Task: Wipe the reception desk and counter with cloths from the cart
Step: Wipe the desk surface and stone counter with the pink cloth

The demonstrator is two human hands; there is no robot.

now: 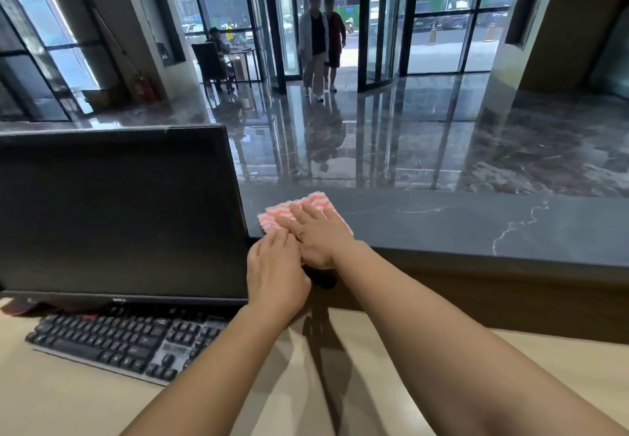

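From the head view I have both hands out over the raised dark stone surface (442,224) behind the monitor (115,210). The risk I see first: the pink-and-white striped cloth (299,209) lies right by the monitor's edge, so a stroke swept too far toward the left could knock the screen or push the cloth off the near lip of the stone, down to the pale lower desk (51,398) where the keyboard (126,343) sits. The cloth also looks bunched at its left corner, and I judge that a flat palm alone might let it slide or fold under instead of wiping evenly. My right hand (315,238) lies spread flat on top of the cloth, fingers extended, pressing rather than pinching, so that grip is open with the cloth under the palm and fingers. My left hand (275,275) rests just beside it at the stone's near edge, touching the right hand's thumb side; its fingers curl slightly but I cannot tell whether they catch any cloth. Most of the stone to the right lies well apart from the cloth.
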